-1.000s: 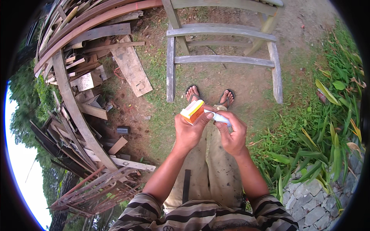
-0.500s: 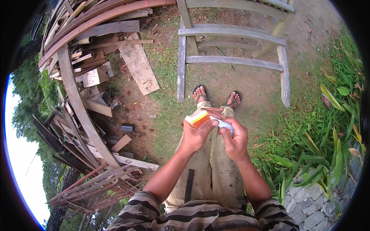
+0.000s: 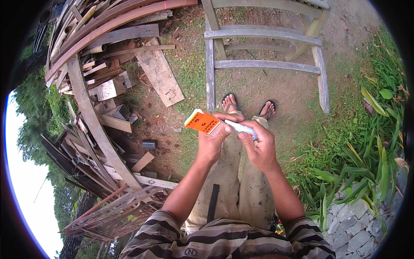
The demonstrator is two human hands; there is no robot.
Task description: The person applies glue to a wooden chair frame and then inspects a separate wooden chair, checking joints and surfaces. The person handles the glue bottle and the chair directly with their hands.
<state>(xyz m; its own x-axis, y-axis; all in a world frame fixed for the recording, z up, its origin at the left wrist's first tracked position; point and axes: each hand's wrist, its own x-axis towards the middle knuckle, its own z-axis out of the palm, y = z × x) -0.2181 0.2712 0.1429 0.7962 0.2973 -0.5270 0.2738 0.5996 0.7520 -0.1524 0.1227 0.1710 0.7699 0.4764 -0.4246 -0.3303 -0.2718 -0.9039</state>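
Orange box sits in your left fingers; right of the box, your right fingers grip a white bottle. Handling both seems the step; next calls for steady grips.

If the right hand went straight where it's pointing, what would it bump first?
Probably the left hand, which holds an orange box: the white tube in the right hand points that way. The depth between them is hard to tell.
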